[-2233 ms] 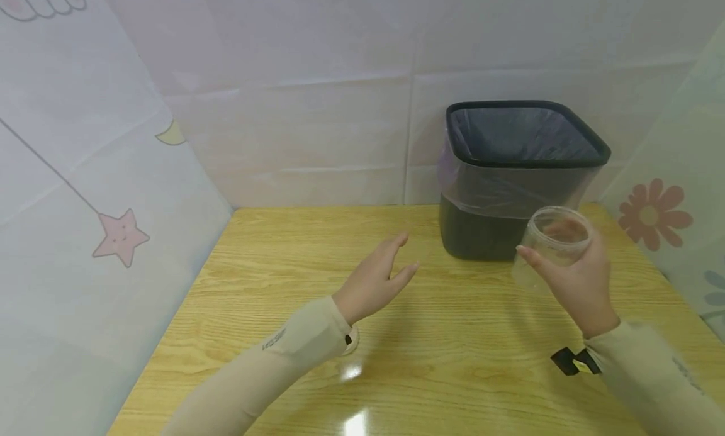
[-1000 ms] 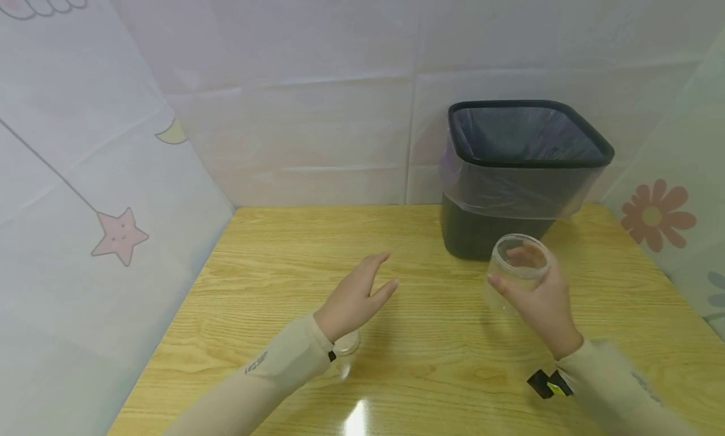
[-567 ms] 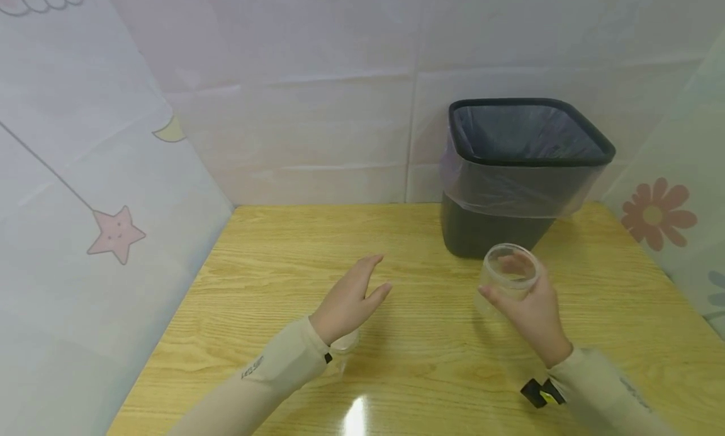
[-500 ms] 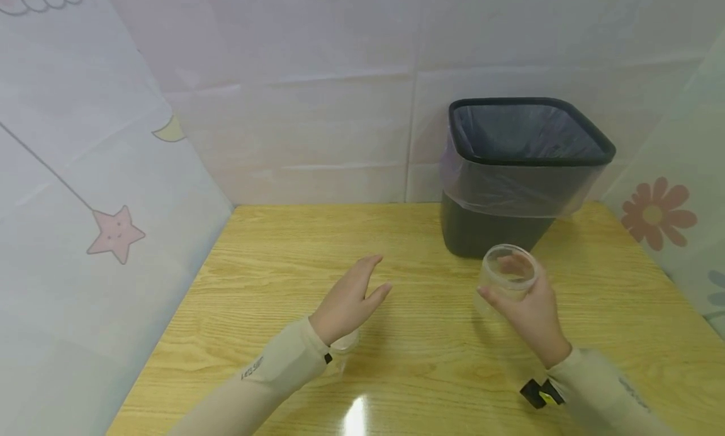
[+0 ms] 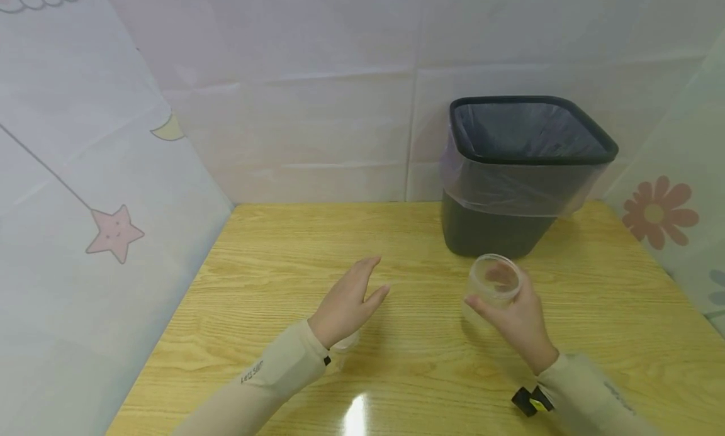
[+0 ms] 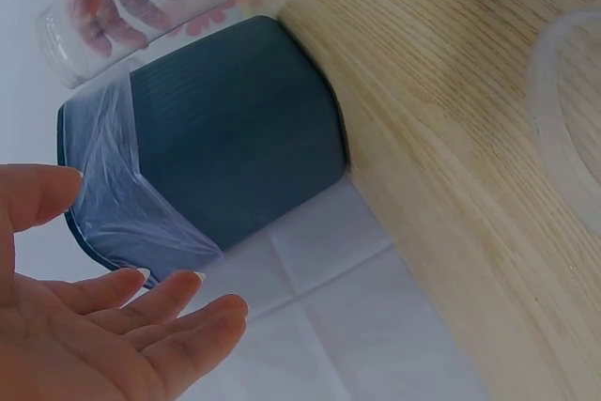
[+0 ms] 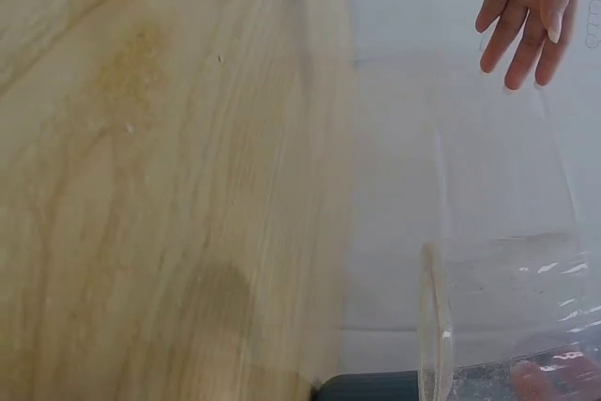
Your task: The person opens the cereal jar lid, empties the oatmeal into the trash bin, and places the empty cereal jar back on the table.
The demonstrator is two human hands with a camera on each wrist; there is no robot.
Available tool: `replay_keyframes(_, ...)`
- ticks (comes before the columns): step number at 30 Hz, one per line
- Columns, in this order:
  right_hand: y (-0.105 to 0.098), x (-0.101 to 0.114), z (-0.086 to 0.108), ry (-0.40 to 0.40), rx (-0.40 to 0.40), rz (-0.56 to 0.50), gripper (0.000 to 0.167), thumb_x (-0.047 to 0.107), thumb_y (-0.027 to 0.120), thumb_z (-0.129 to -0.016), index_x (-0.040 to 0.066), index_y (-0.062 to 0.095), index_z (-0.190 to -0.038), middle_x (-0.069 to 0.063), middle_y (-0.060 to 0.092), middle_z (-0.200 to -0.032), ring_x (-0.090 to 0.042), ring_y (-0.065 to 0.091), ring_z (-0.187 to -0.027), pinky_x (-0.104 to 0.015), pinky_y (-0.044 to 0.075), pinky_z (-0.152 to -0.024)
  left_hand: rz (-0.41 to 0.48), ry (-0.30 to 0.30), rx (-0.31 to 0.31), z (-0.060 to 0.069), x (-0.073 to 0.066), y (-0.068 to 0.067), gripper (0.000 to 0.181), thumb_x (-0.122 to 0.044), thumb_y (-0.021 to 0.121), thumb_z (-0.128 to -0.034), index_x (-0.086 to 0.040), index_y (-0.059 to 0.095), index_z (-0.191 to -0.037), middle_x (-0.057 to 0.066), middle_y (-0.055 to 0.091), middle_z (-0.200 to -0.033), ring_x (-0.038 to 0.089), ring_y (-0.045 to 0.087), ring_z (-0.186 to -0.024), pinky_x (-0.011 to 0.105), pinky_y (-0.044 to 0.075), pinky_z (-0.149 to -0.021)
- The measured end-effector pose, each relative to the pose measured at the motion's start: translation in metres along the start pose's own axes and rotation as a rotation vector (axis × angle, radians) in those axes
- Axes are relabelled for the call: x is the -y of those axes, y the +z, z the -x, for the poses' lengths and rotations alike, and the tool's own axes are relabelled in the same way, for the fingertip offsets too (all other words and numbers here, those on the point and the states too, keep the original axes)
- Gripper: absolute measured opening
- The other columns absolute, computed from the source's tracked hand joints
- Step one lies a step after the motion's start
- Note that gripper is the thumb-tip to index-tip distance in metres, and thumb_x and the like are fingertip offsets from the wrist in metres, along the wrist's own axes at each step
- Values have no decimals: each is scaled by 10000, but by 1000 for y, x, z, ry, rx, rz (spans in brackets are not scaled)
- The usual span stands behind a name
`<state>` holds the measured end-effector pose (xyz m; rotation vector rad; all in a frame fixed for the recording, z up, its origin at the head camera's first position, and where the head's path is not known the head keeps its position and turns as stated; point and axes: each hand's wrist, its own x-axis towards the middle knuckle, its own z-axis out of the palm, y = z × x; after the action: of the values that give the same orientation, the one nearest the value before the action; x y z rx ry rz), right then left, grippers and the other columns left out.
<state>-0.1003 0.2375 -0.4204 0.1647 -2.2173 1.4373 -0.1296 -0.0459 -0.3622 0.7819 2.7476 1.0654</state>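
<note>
My right hand [image 5: 520,326] grips a clear, round, wide-mouthed plastic jar [image 5: 477,290], thumb on the near side and fingers round the far side. The jar is upright with its mouth up, held above the tabletop. In the right wrist view the base of this jar [image 7: 434,326] hangs apart from the wood. My left hand [image 5: 347,301] hovers over the middle of the table, fingers extended and thumb apart, holding nothing. Under the left wrist a second clear round container [image 5: 344,348] stands on the table, partly hidden by the sleeve; its pale rim [image 6: 554,119] shows in the left wrist view.
A dark waste bin [image 5: 487,228] with a translucent liner folded over its rim stands at the back right, just behind the jar. The wood-grain table [image 5: 272,247] ends at a pale covered wall [image 5: 317,140] at the back, with printed coverings at both sides.
My right hand has brought the jar left and towards me, away from the bin's front, and lower. My left hand has drawn back slightly to the left, then stayed nearly still.
</note>
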Motion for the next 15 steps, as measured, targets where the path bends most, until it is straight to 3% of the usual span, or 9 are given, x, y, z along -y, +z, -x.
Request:
replay_keyframes(5,6,-3,5,22,30,-13,698,-79,841,-661,-48,494,-1265,-7,561,-1100,-71,518,-1011,-147,402,-848,-8,-7,0,2,2,1,567,-265,497,-1029,38,317,-1474,193,365,-1492,329,341,-1380,458,298,-1109)
replay_keyframes(15,16,-10,13,66,115,-49,686,-60,803,-734,-63,431,-1311,-141,554,-1156,-44,532,-1052,-139,408,-878,-11,-20,9,4,4,1,566,-246,505,-1027,36,306,-1477,204,349,-1498,349,337,-1379,475,302,-1104)
